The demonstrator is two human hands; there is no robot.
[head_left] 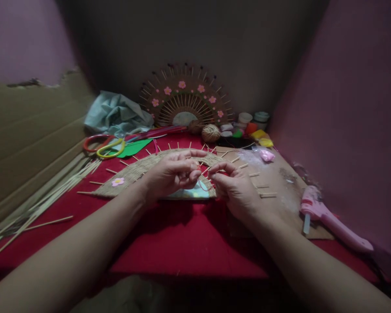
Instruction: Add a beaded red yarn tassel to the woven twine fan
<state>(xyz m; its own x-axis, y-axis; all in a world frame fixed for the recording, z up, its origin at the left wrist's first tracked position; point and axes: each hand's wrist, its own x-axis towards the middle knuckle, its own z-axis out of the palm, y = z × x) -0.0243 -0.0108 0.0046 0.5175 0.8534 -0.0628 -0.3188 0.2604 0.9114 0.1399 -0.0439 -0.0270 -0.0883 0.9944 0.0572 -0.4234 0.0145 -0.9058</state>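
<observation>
Holding red thread point(199, 168) above the woven fan point(138, 168), near its middle, with fan flat on the red cloth point(195, 234). Gripping the thread in a fingertip pinch of the left hand point(179, 171); pinched likewise in the right hand point(234, 184), apparently on the same thread. To do well: pinch close to the loop, draw out slack evenly, tighten gently against snarls. Steer clear of the stick ends point(244, 165), likely to catch loose thread.
</observation>
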